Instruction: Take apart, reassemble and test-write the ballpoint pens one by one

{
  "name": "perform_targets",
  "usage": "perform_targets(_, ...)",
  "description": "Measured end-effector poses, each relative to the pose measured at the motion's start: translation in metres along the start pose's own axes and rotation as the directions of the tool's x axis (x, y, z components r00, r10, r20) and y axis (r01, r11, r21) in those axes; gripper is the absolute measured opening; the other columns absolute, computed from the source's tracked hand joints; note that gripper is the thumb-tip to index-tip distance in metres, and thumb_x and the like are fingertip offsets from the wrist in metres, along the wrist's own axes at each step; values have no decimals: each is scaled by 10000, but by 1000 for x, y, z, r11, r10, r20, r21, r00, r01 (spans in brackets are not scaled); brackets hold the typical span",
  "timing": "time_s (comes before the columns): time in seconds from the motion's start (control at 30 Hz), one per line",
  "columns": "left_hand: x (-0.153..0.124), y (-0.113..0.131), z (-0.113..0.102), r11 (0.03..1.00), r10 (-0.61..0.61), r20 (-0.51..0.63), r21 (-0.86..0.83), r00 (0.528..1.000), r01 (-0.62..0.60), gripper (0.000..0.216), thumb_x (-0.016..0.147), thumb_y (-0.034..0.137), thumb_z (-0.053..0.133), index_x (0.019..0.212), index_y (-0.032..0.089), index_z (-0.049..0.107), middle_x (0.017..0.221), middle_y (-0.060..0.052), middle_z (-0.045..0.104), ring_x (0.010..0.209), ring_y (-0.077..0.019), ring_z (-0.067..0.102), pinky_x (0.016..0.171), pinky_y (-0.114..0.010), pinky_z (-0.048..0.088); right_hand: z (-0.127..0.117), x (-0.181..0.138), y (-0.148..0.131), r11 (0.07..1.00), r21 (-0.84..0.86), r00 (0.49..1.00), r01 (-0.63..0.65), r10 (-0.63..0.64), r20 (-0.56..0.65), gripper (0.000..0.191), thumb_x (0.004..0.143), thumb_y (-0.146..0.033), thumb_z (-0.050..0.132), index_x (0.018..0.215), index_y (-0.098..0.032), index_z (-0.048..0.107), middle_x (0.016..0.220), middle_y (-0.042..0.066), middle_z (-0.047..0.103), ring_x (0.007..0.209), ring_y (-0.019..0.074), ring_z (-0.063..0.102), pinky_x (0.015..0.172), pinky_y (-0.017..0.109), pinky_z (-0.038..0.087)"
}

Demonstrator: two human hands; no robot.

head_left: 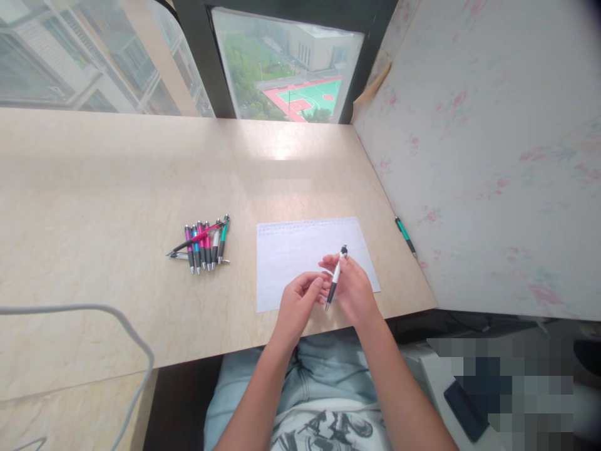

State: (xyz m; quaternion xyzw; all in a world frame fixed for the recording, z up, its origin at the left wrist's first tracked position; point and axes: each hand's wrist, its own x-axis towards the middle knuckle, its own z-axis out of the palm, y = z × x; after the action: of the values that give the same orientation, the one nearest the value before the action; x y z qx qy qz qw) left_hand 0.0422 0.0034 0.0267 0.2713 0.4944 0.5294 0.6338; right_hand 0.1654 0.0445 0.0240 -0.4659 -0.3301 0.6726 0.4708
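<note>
My right hand (354, 289) holds a white pen with a black grip (335, 277), tip pointing down toward me, over the lower part of a white sheet of paper (300, 250). My left hand (300, 302) sits just left of the pen with curled fingers near the pen's tip; whether it touches the tip I cannot tell. The paper carries faint lines of writing along its top edge. A bunch of several coloured pens (203, 244) lies on the beige table (117, 207) to the left of the paper, apart from both hands.
A single green pen (405, 235) lies at the table's right edge against the floral wall panel (488, 156). A grey cable (117, 326) loops over the near left of the table. Windows run along the far edge.
</note>
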Motion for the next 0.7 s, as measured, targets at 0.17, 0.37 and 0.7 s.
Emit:
perform_targets(0.17,11,10,-41,829,349,-196,520,917,-204,144,811,317,662,904,228,727,880,-71,732,822,-230,659,736,-321,474,-25,16,-14,965,258,998,54,-41,-56,198,833,-415,648,828,-249,540,720,-33,499,544,103,432,506,240,422)
perform_targets(0.37,20,11,-80,226,588,56,947,807,-230,210,880,248,518,1009,192,673,998,-108,687,937,-283,608,862,-416,433,-41,22,-28,959,247,990,135,-122,-68,481,888,-658,383,630,-251,381,581,-62,213,478,138,215,424,274,295)
perform_targets(0.7,22,8,-84,124,571,150,956,807,-266,194,883,223,510,1008,208,659,1016,-92,658,948,-269,585,868,-411,423,-43,25,-28,936,262,972,234,-231,-44,461,884,-567,474,583,-241,351,527,-66,226,449,123,176,399,267,256)
